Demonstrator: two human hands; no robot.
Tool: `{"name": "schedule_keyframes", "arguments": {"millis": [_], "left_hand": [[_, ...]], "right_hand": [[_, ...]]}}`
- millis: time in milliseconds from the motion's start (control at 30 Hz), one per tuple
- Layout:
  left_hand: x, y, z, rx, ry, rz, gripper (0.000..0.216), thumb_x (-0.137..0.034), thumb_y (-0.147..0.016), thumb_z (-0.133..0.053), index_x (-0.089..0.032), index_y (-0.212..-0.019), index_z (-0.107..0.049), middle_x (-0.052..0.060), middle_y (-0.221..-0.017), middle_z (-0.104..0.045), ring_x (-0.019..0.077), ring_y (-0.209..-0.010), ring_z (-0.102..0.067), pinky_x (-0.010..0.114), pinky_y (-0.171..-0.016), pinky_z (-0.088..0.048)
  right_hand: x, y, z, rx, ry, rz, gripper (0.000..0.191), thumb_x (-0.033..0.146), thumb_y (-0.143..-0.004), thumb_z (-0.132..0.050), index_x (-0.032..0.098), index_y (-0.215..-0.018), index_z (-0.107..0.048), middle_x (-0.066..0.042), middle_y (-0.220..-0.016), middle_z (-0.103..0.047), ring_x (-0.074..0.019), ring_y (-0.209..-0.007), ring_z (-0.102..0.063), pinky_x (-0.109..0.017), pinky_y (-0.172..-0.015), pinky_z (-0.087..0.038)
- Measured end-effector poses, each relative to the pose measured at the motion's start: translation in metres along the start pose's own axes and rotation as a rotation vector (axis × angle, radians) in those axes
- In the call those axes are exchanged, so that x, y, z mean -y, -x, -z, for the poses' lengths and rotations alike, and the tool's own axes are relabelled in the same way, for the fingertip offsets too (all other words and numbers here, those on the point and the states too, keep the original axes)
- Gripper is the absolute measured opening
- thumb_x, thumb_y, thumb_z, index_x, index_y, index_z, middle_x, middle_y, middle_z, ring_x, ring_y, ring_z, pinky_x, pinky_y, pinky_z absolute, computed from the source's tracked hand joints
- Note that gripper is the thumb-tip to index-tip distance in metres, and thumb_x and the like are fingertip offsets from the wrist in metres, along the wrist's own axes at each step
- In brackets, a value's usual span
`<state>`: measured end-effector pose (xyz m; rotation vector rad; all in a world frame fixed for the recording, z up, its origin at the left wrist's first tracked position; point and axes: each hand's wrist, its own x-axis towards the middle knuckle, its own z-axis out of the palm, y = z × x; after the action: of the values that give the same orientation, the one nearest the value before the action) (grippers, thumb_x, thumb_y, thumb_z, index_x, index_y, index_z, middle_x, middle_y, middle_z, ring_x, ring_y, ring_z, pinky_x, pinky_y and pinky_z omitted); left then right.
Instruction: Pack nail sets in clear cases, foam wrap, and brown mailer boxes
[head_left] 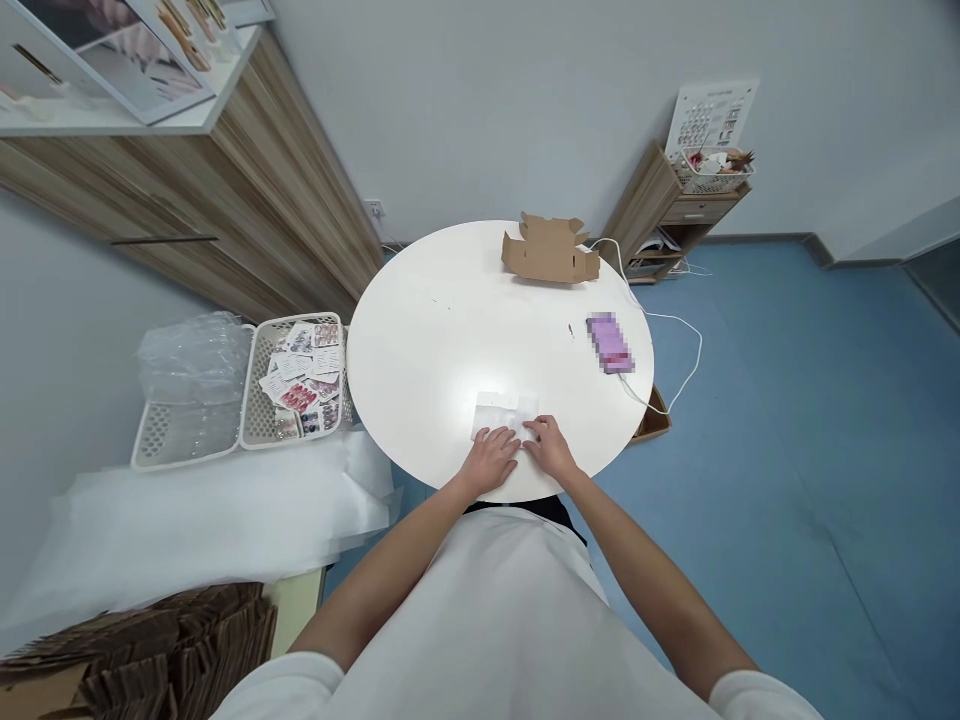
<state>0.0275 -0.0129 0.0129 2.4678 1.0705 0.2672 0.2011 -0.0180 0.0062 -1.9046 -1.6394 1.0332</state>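
A small, flat white packet (493, 402), translucent at its right end, lies near the front edge of the round white table (420, 350). It may be wrapped in thin foam or plastic; I cannot tell. My left hand (491, 462) rests flat on its lower left part, fingers stretched out. At the packet's right end, my right hand (550, 447) has its fingers bent in, thumb and fingertips closed on the translucent edge. The hands cover the packet's near side.
An unfolded cardboard box (551, 250) lies at the table's back. A pixelated purple phone-like object (610, 343) with a white cable is at right. Left are a basket of carded packs (300, 372), clear bags (196, 360), white sheets (217, 520) and folded cardboard (165, 650).
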Motion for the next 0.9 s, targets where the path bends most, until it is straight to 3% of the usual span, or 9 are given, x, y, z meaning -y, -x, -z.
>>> {"name": "schedule_keyframes", "arguments": {"millis": [67,167,233,333,433,533,667,767,900], "left_hand": [[-0.001,0.008,-0.004,-0.082,0.066,0.191,0.038,-0.031,-0.076,-0.048,-0.025,-0.113,-0.044,0.009,-0.13,-0.036,0.0266,-0.121,-0.029,0.046,-0.096,-0.022],[0.002,0.018,-0.012,-0.237,0.289,0.708,0.056,-0.04,-0.073,-0.052,-0.022,-0.123,-0.032,0.015,-0.133,-0.026,0.0308,-0.122,-0.026,0.047,-0.091,-0.031],[0.006,0.018,-0.016,-0.296,0.548,0.97,0.066,-0.043,-0.072,-0.053,-0.02,-0.126,-0.024,0.017,-0.132,-0.025,0.0288,-0.117,-0.035,0.042,-0.086,-0.039],[0.012,0.01,-0.018,-0.358,0.883,1.127,0.076,-0.045,-0.068,-0.057,-0.02,-0.128,-0.016,0.017,-0.132,-0.022,0.0224,-0.107,-0.047,0.031,-0.078,-0.046],[0.016,0.001,-0.016,-0.422,1.001,1.244,0.086,-0.04,-0.065,-0.062,-0.017,-0.129,-0.01,0.018,-0.128,-0.031,0.0205,-0.103,-0.051,0.029,-0.075,-0.048],[0.022,0.0,-0.012,-0.408,0.991,1.271,0.075,-0.034,-0.064,-0.064,-0.015,-0.124,-0.024,0.017,-0.116,-0.047,0.0203,-0.097,-0.055,0.03,-0.074,-0.048],[0.024,0.001,-0.009,-0.373,0.943,1.031,0.027,-0.025,-0.07,-0.056,-0.016,-0.096,-0.053,0.009,-0.093,-0.061,0.0167,-0.081,-0.06,0.03,-0.069,-0.049],[0.018,-0.006,-0.009,-0.343,0.885,0.902,0.019,-0.022,-0.068,-0.057,-0.016,-0.087,-0.057,0.004,-0.079,-0.062,0.013,-0.07,-0.059,0.027,-0.065,-0.049],[0.004,-0.021,-0.011,-0.26,0.774,0.806,0.02,-0.023,-0.065,-0.059,-0.018,-0.085,-0.057,0.002,-0.076,-0.061,0.012,-0.066,-0.057,0.027,-0.064,-0.048]], "right_hand": [[-0.001,0.003,-0.009,-0.014,0.027,-0.006,0.036,0.02,-0.071,-0.05,0.024,-0.108,-0.052,-0.005,-0.11,-0.039,-0.013,-0.077,-0.051,-0.03,-0.073,-0.044],[-0.002,0.002,-0.015,-0.028,0.025,-0.019,0.036,0.019,-0.071,-0.05,0.024,-0.107,-0.051,-0.005,-0.11,-0.037,-0.0145,-0.082,-0.051,-0.031,-0.074,-0.044],[-0.002,0.0,-0.015,-0.005,0.01,-0.006,0.036,0.019,-0.071,-0.05,0.025,-0.106,-0.051,-0.004,-0.11,-0.036,-0.0149,-0.084,-0.051,-0.032,-0.076,-0.044],[-0.001,-0.002,-0.012,0.052,-0.029,0.034,0.037,0.018,-0.07,-0.049,0.026,-0.106,-0.051,-0.004,-0.109,-0.037,-0.0149,-0.083,-0.051,-0.033,-0.077,-0.044],[0.002,-0.004,-0.012,0.09,-0.059,0.064,0.037,0.018,-0.07,-0.049,0.026,-0.106,-0.052,-0.004,-0.108,-0.037,-0.0145,-0.082,-0.05,-0.033,-0.077,-0.044],[0.003,-0.004,-0.012,0.106,-0.065,0.065,0.037,0.018,-0.069,-0.05,0.025,-0.106,-0.052,-0.004,-0.108,-0.037,-0.0137,-0.078,-0.05,-0.033,-0.076,-0.044],[0.003,-0.007,-0.011,0.116,-0.06,0.059,0.037,0.018,-0.068,-0.052,0.025,-0.105,-0.053,-0.004,-0.105,-0.038,-0.0133,-0.077,-0.05,-0.032,-0.076,-0.044],[0.004,-0.01,-0.013,0.104,-0.038,0.042,0.036,0.018,-0.067,-0.054,0.024,-0.103,-0.053,-0.003,-0.095,-0.043,-0.0136,-0.076,-0.049,-0.03,-0.074,-0.043],[0.004,-0.016,-0.014,0.11,-0.017,0.021,0.033,0.02,-0.065,-0.054,0.022,-0.098,-0.054,0.001,-0.076,-0.046,-0.0134,-0.07,-0.046,-0.028,-0.068,-0.04]]}}
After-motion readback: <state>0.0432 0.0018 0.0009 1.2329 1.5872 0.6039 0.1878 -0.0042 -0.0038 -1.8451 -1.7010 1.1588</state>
